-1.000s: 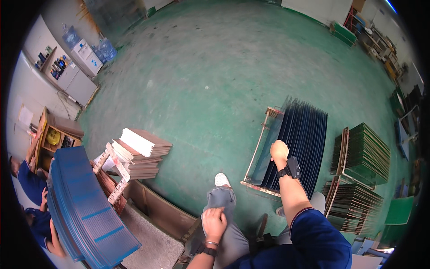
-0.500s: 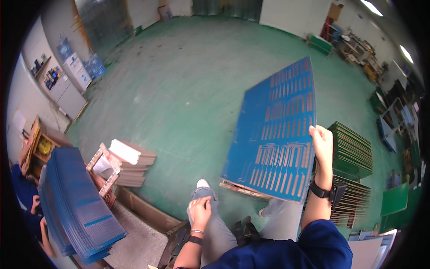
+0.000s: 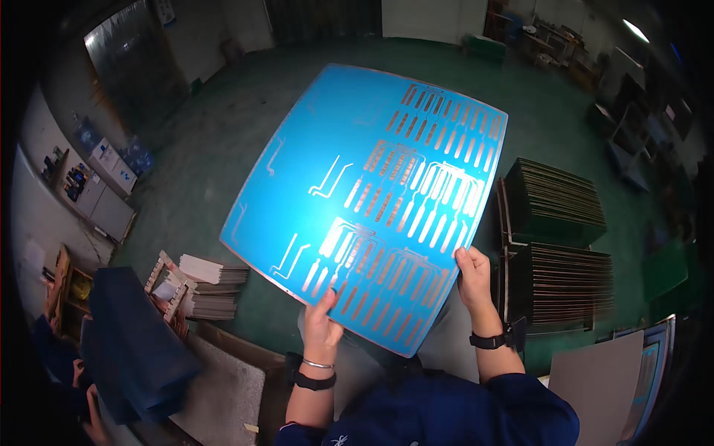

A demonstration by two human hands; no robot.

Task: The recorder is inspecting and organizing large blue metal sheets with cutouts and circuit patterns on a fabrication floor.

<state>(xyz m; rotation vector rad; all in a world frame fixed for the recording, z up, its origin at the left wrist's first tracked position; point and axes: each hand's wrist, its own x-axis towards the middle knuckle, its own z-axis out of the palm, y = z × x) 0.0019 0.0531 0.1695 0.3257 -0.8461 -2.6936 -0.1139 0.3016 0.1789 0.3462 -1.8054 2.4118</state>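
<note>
A large blue circuit board panel (image 3: 297,186) with rows of bare copper strips and thin traces spreads out in front of me, tilted and shining where light strikes it. My left hand (image 3: 321,328) pinches its near edge, thumb on the upper face. The right edge is held by my right hand (image 3: 474,279), its thumb also on top and the other fingers mostly hidden beneath. Bands circle both my wrists. The panel covers part of my legs and the green floor.
Left of me lies a stack of dark blue panels (image 3: 137,349), with another person's hands (image 3: 93,416) beside it. A pale stack (image 3: 212,286) stands near a speckled slab (image 3: 223,379). On the right are racked panels (image 3: 558,204) and a leaning grey board (image 3: 595,386).
The panel has swung left and flattened toward me, its face now bright with glare. My left hand has risen from my knee and taken hold of its near edge; my right hand keeps its grip.
</note>
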